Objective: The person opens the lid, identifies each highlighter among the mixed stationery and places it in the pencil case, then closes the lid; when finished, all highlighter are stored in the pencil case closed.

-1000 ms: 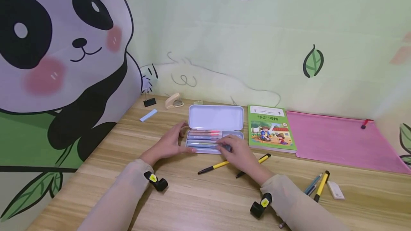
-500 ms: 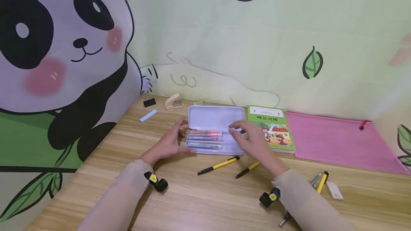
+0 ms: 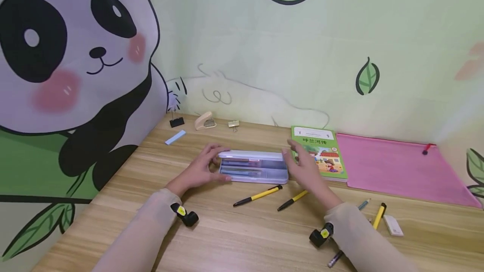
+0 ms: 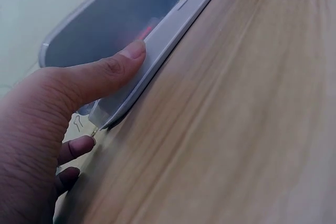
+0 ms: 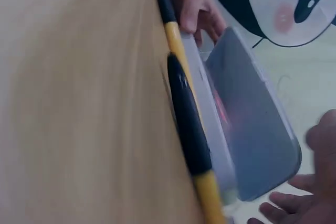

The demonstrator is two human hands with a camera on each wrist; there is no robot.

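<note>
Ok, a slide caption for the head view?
Left hand steadies a translucent pencil case, lid nearly down, right hand open beside it, two yellow pens in front.

My right hand (image 3: pixel 304 167) covers the right end of the pencil case (image 3: pixel 251 167), so I cannot tell whether my fingers touch its lid. My right sleeve hides part of the pens (image 3: pixel 372 217) near the table's (image 3: pixel 245 238) front right edge. The right wrist view is blurred.
</note>
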